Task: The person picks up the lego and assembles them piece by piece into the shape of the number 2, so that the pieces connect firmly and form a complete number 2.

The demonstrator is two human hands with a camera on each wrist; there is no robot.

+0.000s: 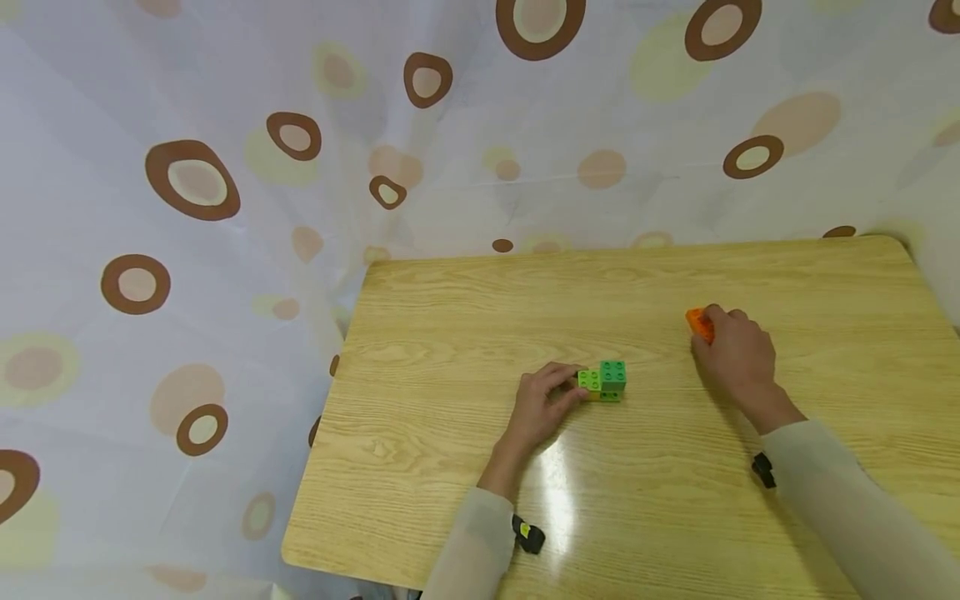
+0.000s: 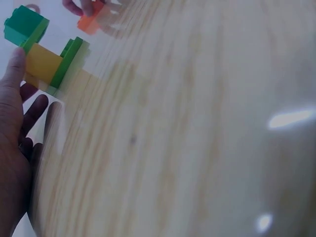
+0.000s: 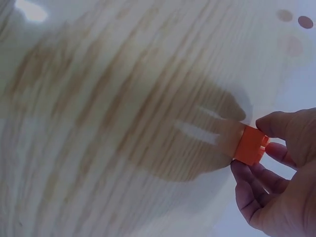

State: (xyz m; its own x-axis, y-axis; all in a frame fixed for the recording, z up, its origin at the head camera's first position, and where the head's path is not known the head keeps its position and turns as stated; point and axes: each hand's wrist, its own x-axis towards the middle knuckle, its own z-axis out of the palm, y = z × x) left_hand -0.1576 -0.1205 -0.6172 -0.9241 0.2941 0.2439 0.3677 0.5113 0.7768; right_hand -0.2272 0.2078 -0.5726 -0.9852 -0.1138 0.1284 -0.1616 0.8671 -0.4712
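Note:
My left hand pinches a small stack of toy bricks by its left end, thumb on the near side and fingers on the far side. On top of the stack are a light green piece and a dark green brick. The left wrist view shows a yellow brick between that light green piece and a lower green piece. Farther right, my right hand grips an orange toy brick between thumb and fingers, close over the table; its studs face the palm.
The wood-grain table has a rounded far right corner and a left edge running toward me. Behind and left of it hangs a pale curtain with brown rings. A black wrist strap sits at my left sleeve.

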